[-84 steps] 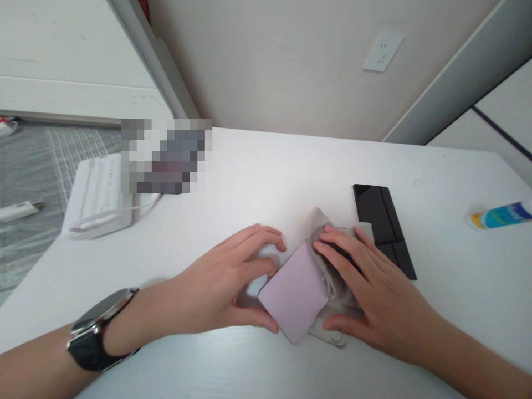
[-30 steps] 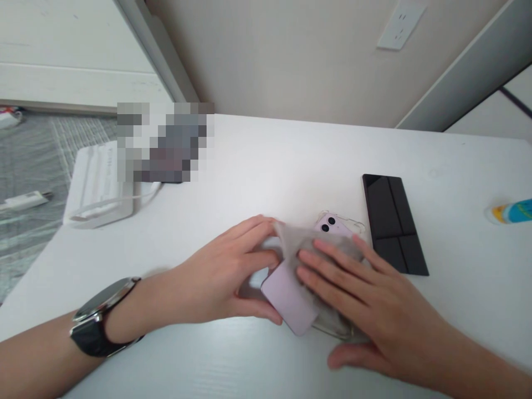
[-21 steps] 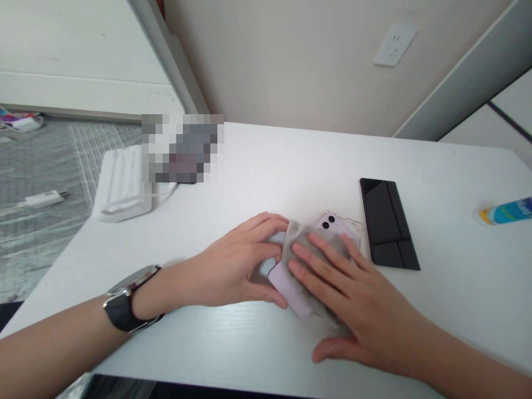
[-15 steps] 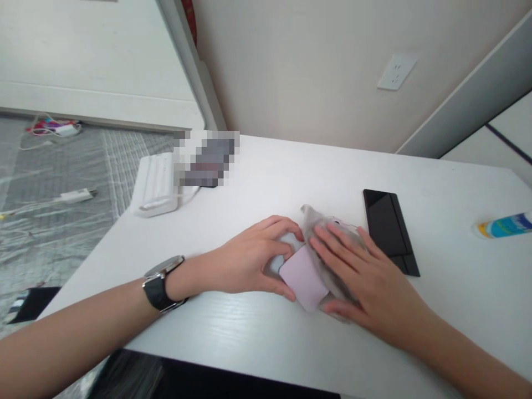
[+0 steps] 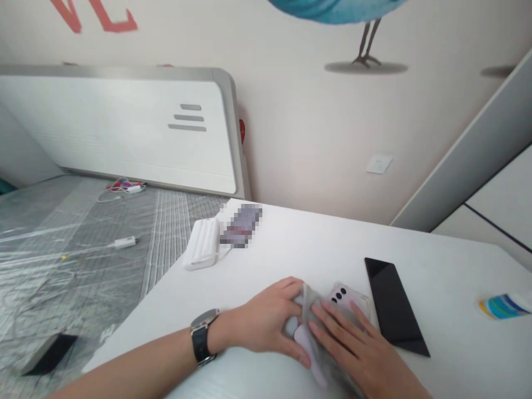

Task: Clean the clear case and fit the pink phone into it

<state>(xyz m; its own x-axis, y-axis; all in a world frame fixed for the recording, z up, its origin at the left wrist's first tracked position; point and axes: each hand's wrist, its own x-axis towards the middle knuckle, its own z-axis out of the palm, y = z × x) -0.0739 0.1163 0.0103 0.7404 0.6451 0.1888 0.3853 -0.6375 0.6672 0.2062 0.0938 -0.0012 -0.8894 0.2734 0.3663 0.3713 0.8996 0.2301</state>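
Observation:
My left hand (image 5: 274,321), with a black-strapped watch at the wrist, has its thumb and fingers curved round a pale lilac, flat thing with rounded corners (image 5: 305,343). A whitish part of it shows between the fingers; its exact kind I cannot make out. Over its right side lies a grey cloth (image 5: 310,302). My right hand (image 5: 353,349) presses on this cloth with long fingers, holding it against the lilac thing; its thumb is hidden. Just beyond the right fingers, a lilac phone (image 5: 351,296) with dark round camera lenses lies on the white desk, partly covered by the hand and cloth.
A black flat slab like a tablet (image 5: 394,305) lies right of the phone. Farther right is a blue-and-white bottle (image 5: 505,306). A white power strip (image 5: 203,244) and a pixelated item (image 5: 241,224) lie at the desk's back left. A plastic-covered bed (image 5: 124,221) adjoins the left edge.
The head view has tilted up, showing more wall and headboard. The cloth and right hand now cover more of the lilac thing, while more of the phone's camera end shows.

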